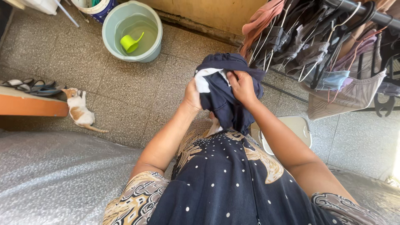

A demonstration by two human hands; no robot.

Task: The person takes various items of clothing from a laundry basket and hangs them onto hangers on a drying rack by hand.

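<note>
Beside the drying rack (333,25), both hands, left hand (192,95) and right hand (242,85), grip a navy garment (221,98), fingers closed; loosened, it could drop onto the floor (125,96).

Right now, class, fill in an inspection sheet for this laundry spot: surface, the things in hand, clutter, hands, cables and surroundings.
Surface: speckled tiled floor, dry where it shows.
Things in hand: dark navy garment with a white inner part, bunched up, held in front of the body.
Clutter: pale green bucket of water with a lime scoop in it; sandals on an orange ledge; round pale stool partly hidden.
Hands: left hand grips the garment from the side; right hand pinches its upper fold.
Cables: nothing seen.
Surroundings: rack of hung clothes on hangers at the right; white and ginger cat lying on the floor.
</note>
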